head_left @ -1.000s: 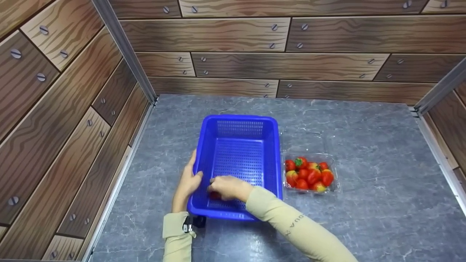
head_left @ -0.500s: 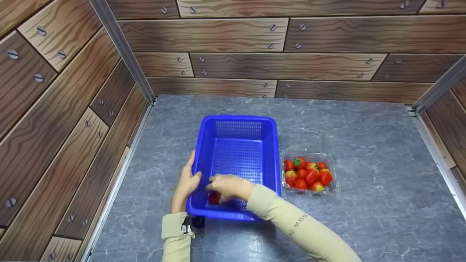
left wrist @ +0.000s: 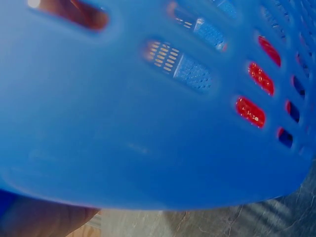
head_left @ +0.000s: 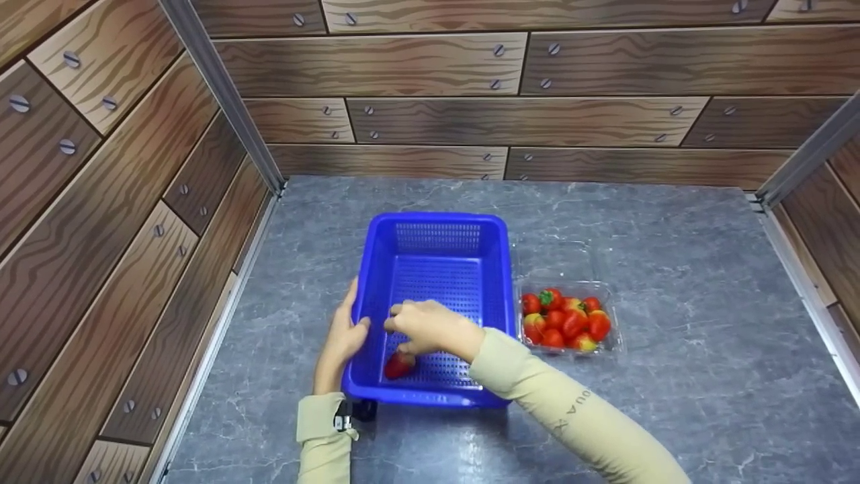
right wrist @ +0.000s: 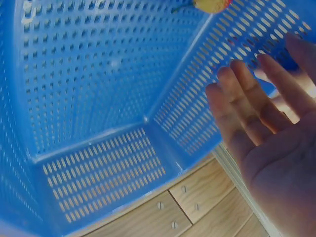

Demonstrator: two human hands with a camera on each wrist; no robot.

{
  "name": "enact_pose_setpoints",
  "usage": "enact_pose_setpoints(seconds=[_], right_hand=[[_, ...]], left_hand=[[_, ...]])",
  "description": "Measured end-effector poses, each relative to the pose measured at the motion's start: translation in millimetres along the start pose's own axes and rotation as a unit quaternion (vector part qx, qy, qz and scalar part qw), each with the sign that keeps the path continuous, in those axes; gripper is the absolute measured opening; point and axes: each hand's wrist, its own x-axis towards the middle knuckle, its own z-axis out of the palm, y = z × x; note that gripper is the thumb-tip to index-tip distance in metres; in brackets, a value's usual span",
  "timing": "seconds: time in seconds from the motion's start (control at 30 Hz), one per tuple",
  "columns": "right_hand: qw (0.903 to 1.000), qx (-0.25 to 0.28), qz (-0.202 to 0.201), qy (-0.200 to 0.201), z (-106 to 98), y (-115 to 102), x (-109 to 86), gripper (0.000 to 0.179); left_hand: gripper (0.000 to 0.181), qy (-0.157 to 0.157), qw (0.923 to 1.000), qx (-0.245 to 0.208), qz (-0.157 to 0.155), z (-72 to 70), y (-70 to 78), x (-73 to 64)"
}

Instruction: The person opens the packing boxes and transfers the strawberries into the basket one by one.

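A blue slotted plastic basket (head_left: 437,265) stands in the middle of the head view. My left hand (head_left: 344,336) grips its left rim, thumb over the edge and fingers along the outer wall. One red strawberry (head_left: 400,365) lies in the near left corner of the basket; its seeded red skin (left wrist: 251,112) shows through the slots in the left wrist view. Over that corner, inside the basket, is my right hand (head_left: 430,327). In the right wrist view the right hand (right wrist: 276,113) has its fingers extended and holds nothing, apart from the strawberry's yellowish end (right wrist: 212,4).
Right of the basket, an open clear plastic clamshell box (head_left: 615,346) holds several red and yellowish strawberries (head_left: 574,323). Its lid (head_left: 554,259) lies folded back behind it. The grey marbled table (head_left: 699,282) is enclosed by wood-patterned walls (head_left: 430,121).
My right hand has let go of the strawberry, leaving it in the near left corner, and has risen slightly up and right. The left hand stays on the basket rim.
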Motion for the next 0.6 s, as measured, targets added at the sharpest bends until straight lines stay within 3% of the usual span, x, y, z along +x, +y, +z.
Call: enact_pose_setpoints(seconds=[0.1,0.27,0.43,0.6], right_hand=[[0.9991,-0.026,-0.002,0.033,-5,5,-7.0,0.033],[0.9948,-0.022,0.002,0.1,-13,15,-22.1,0.028],[0.9822,-0.014,0.017,0.187,-17,27,-37.4,0.023],[0.9664,-0.002,0.043,0.254,-20,39,-53.6,0.018]], left_hand=[[0.08,-0.001,1.0,-0.007,0.005,0.1,-0.3,0.3],[0.08,-0.001,0.9999,-0.011,-0.002,0.5,-0.4,-0.6],[0.082,0.003,0.9999,-0.003,-0.012,0.3,0.3,-1.9],[0.082,0.003,1.0,-0.004,-0.001,-0.3,0.3,-1.6]])
